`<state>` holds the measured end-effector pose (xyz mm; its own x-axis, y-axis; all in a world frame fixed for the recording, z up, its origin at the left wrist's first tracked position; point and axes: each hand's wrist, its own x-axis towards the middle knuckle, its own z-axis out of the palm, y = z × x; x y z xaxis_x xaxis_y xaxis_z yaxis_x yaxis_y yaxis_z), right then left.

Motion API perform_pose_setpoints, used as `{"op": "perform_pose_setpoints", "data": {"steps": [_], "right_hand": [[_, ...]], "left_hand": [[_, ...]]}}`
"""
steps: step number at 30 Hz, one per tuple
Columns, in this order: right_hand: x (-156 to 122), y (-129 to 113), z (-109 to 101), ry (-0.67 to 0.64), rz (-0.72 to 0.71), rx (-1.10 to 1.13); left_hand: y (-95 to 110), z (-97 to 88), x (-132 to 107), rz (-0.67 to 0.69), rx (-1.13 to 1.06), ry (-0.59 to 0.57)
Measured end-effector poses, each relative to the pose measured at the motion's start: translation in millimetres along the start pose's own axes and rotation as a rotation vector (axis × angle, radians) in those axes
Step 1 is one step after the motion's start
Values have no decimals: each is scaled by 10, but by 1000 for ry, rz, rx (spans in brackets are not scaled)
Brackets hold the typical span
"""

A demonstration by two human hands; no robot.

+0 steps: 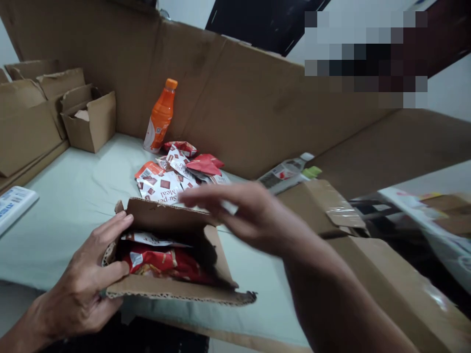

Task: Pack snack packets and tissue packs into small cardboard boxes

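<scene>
My left hand grips the left end of a small open cardboard box, fingers over its rim. Inside the box lie a red snack packet and a white packet with brown print. Above the box's far right side, my right hand is stretched out, fingers extended and slightly blurred, with nothing seen in it. Just beyond the box is a pile of packets: white ones printed "Su-per Meal", a red packet and an orange packet.
An orange drink bottle stands behind the pile. A clear bottle lies at the right, near larger cardboard boxes. Small open boxes stand at the left, with a white box closer. A cardboard wall closes off the back.
</scene>
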<state>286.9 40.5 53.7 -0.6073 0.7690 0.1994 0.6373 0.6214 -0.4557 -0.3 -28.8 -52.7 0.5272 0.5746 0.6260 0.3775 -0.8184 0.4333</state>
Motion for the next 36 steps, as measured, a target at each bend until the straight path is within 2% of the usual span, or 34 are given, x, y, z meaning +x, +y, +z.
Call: {"op": "perform_pose_setpoints", "data": {"steps": [1,2,3,5,8,10,12,14,16,18,21,22,24,25,27,28,30,33,35,36], "right_hand": [[113,163,-34,121,37,-18],[255,356,-17,173,97,-77],[417,564,50,127,154,-146],[747,962,296,-127,221,-309],[1096,1341,713,-258,261,-381],[1171,1427,872,-275,302,-407],[1128,1428,885,-283,351,-431],[983,1380,766,-289,396,-433],[747,1275,552,-287,433,-421],[436,1076,289,-124,424,-354],[-70,578,-51,473,255,-91],[-218,383,-114,627,193,-7],[-434,24,-135,803,43,26],[-494,-117,-98,815,-30,-19],[-520,-290,43,712,-141,-187],[-493,-323,131,597,-147,-276],[-389,-317,309,310,-64,-429],[-206,-257,498,-130,173,-576],[-135,-255,534,-310,240,-612],[-122,-270,527,-348,242,-623]], "left_hand": [[-7,6,7,1,-5,3],[-10,10,16,1,-6,8],[-9,13,24,0,-6,10],[5,14,36,0,3,13],[34,9,40,-15,30,6],[42,0,43,-22,41,-4],[38,-15,53,-12,37,-12],[24,-29,67,-1,28,-20],[9,-35,75,2,18,-27],[0,-32,73,3,8,-26],[3,-18,57,-10,22,-8],[8,-12,51,-19,30,0],[19,1,40,-30,45,22],[27,8,35,-30,51,34],[45,22,20,-36,66,56],[56,29,10,-44,72,66],[80,42,-11,-65,80,77],[108,53,-33,-80,81,85],[113,55,-36,-77,73,84],[110,56,-36,-75,69,84]]}}
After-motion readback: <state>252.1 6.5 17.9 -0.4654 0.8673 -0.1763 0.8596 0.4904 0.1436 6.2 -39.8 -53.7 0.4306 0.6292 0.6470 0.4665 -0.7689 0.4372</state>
